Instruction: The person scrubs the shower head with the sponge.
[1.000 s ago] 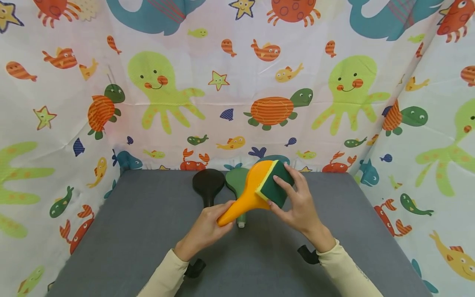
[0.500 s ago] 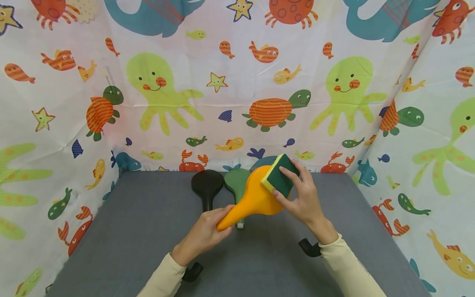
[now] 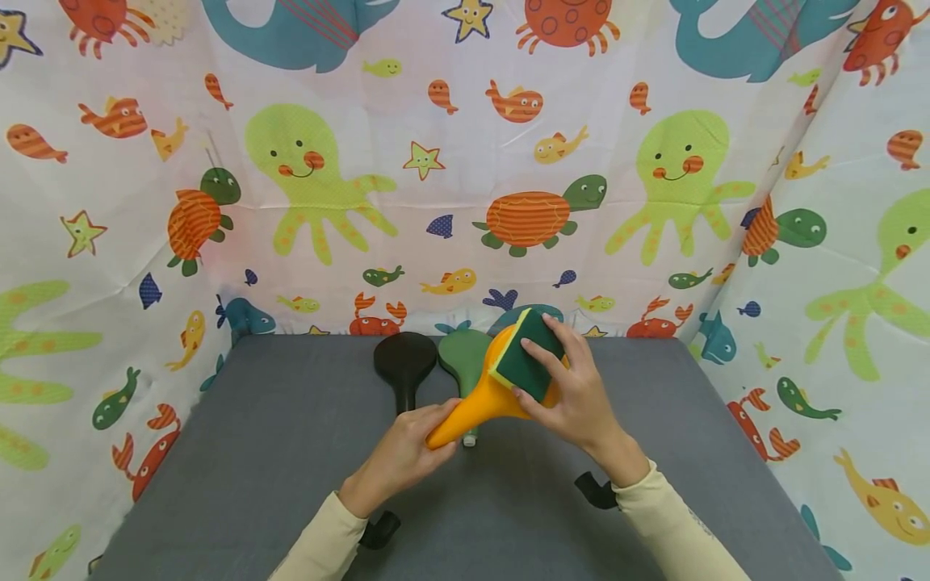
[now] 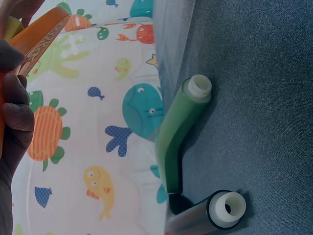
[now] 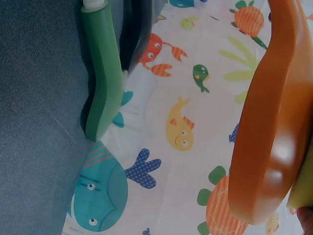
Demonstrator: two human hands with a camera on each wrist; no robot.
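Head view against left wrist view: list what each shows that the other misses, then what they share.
Only the head view shows the sponge that the right hand presses on the orange paddle, and the left hand gripping its handle. Only the left wrist view shows the white end plugs of the green paddle and black paddle. Both show all three paddles, the grey table and the sea-animal cloth.

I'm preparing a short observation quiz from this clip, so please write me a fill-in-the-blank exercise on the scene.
1. The left hand grips the orange paddle by its ____.
2. The right hand presses a ____ against the paddle's head.
3. On the grey table lie a green paddle and a ____ one.

Missing words: handle; sponge; black
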